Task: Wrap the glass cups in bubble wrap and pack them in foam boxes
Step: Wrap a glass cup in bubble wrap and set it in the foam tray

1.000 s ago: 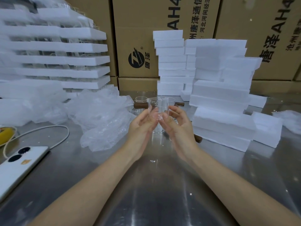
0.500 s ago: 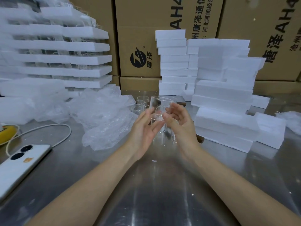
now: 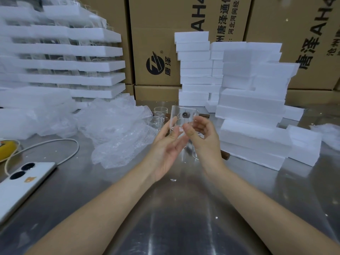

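so the right hand [image 3: 204, 142] pinches the glass cup [image 3: 181, 116] over the steel table [image 3: 184, 208], left hand [image 3: 165, 150] resting loose fingers on it, spare cups [image 3: 158, 118] crowding 12, bubble wrap [image 3: 117, 133] at 10, foam boxes [image 3: 253, 126] at 2, open steel toward 6.

Glass cup [image 3: 177, 115] in right hand [image 3: 204, 140], possibly both
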{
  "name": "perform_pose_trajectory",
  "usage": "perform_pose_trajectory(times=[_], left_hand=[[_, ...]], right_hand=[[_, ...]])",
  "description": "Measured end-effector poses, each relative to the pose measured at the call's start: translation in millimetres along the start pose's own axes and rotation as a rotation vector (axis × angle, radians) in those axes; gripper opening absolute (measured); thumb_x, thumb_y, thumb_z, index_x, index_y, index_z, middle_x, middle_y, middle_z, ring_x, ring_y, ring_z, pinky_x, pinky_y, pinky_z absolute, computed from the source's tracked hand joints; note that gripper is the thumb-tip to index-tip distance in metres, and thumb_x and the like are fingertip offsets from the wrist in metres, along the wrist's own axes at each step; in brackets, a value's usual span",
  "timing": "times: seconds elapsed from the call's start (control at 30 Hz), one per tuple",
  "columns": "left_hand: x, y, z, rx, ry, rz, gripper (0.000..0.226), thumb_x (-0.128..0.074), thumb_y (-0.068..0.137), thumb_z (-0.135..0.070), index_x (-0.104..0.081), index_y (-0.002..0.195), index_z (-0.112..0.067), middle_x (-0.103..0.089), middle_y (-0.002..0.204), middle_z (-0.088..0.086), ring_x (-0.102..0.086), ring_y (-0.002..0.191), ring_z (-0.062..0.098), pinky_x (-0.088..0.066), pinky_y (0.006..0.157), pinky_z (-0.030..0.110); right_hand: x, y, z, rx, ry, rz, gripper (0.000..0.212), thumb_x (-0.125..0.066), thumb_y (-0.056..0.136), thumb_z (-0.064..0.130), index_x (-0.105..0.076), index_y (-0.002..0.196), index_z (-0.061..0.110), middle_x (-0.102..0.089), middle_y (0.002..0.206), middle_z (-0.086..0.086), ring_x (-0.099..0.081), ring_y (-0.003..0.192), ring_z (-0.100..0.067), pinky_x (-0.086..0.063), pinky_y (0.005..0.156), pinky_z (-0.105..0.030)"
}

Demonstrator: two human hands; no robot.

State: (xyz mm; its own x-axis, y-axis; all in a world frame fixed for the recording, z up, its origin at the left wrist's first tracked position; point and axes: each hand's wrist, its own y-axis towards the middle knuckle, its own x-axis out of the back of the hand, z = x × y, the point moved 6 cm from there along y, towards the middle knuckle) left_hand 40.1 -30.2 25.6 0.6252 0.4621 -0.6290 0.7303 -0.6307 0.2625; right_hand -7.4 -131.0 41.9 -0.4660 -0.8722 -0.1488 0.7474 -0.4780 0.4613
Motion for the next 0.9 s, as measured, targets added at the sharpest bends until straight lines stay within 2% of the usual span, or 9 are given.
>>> perform_pose_trajectory(times=[0.07, 0.17, 0.3, 0.4, 0.47, 0.53, 0.67, 0.83, 0.9], left_hand=[[1, 0, 1, 0.010, -0.048, -0.015, 0.044, -0.057, 0.091, -0.018, -0.045, 0.133, -0.017, -0.058, 0.131, 0.022, -0.059, 0.120, 0.029, -0.045, 0.103, 0.035], [2, 0, -2, 0.016, -0.244, -0.066, 0.045, -0.057, 0.090, -0.019, -0.044, 0.132, -0.016, -0.053, 0.132, 0.030, -0.057, 0.120, 0.034, -0.049, 0.100, 0.039], [8, 1, -11, -0.005, -0.326, -0.140, 0.030, -0.057, 0.090, -0.029, -0.052, 0.117, -0.015, -0.057, 0.126, 0.031, -0.058, 0.114, 0.031, -0.053, 0.092, 0.035], [12, 2, -11, 0.025, -0.353, -0.175, 0.030, -0.046, 0.097, -0.037, -0.054, 0.117, -0.015, -0.066, 0.108, 0.026, -0.062, 0.096, 0.025, -0.053, 0.083, 0.033], [13, 2, -7, 0.061, -0.349, -0.189, 0.033, -0.042, 0.098, -0.039, -0.054, 0.117, -0.015, -0.067, 0.100, 0.023, -0.065, 0.082, 0.023, -0.053, 0.077, 0.033], [13, 2, -2, 0.099, -0.307, -0.206, 0.036, -0.036, 0.099, -0.040, -0.054, 0.117, -0.015, -0.068, 0.092, 0.021, -0.063, 0.077, 0.022, -0.052, 0.071, 0.032], [10, 2, 7, 0.162, -0.206, -0.210, 0.037, -0.031, 0.099, -0.041, -0.053, 0.117, -0.016, -0.063, 0.084, 0.017, -0.052, 0.077, 0.020, -0.049, 0.066, 0.030], [12, 3, 10, 0.176, -0.174, -0.188, 0.038, -0.030, 0.099, -0.042, -0.049, 0.122, -0.018, -0.063, 0.083, 0.016, -0.054, 0.072, 0.020, -0.052, 0.062, 0.027], [13, 4, 7, 0.168, -0.079, -0.191, 0.038, -0.029, 0.101, -0.042, -0.049, 0.122, -0.018, -0.066, 0.081, 0.015, -0.058, 0.065, 0.017, -0.053, 0.060, 0.026]], right_hand=[[-1, -1, 0, 0.012, 0.005, 0.017, 0.027, -0.071, 0.082, 0.032, -0.059, 0.106, 0.030, -0.063, 0.100, 0.011, -0.058, 0.088, 0.008, -0.045, 0.077, -0.007], [-2, -2, -2, 0.025, -0.003, 0.024, 0.014, -0.064, 0.089, 0.028, -0.062, 0.103, 0.029, -0.064, 0.096, 0.015, -0.058, 0.089, 0.007, -0.044, 0.078, -0.009], [-2, -2, -10, -0.031, 0.022, 0.006, 0.016, -0.063, 0.090, 0.027, -0.060, 0.106, 0.028, -0.064, 0.103, 0.007, -0.062, 0.101, -0.009, -0.050, 0.090, -0.023], [-2, -2, -15, -0.089, 0.073, 0.005, 0.025, -0.062, 0.091, 0.028, -0.054, 0.115, 0.030, -0.064, 0.110, 0.003, -0.065, 0.102, -0.012, -0.052, 0.089, -0.023], [0, -2, -14, -0.089, 0.074, -0.020, 0.036, -0.060, 0.092, 0.028, -0.049, 0.126, 0.029, -0.066, 0.111, 0.003, -0.066, 0.098, -0.006, -0.052, 0.088, -0.020], [3, -1, -12, -0.066, 0.069, -0.060, 0.037, -0.060, 0.093, 0.027, -0.050, 0.128, 0.028, -0.068, 0.110, 0.003, -0.066, 0.100, -0.007, -0.051, 0.091, -0.022], [7, 0, -3, -0.014, 0.094, -0.081, 0.023, -0.061, 0.092, 0.019, -0.060, 0.113, 0.027, -0.070, 0.109, -0.003, -0.066, 0.104, -0.019, -0.050, 0.097, -0.034], [7, 0, 1, 0.013, 0.115, -0.074, 0.018, -0.063, 0.090, 0.011, -0.063, 0.104, 0.023, -0.070, 0.102, -0.009, -0.068, 0.094, -0.019, -0.054, 0.088, -0.029], [7, 1, 1, -0.003, 0.163, -0.085, 0.015, -0.061, 0.091, 0.007, -0.063, 0.102, 0.018, -0.070, 0.098, -0.011, -0.070, 0.086, -0.018, -0.056, 0.081, -0.026]])
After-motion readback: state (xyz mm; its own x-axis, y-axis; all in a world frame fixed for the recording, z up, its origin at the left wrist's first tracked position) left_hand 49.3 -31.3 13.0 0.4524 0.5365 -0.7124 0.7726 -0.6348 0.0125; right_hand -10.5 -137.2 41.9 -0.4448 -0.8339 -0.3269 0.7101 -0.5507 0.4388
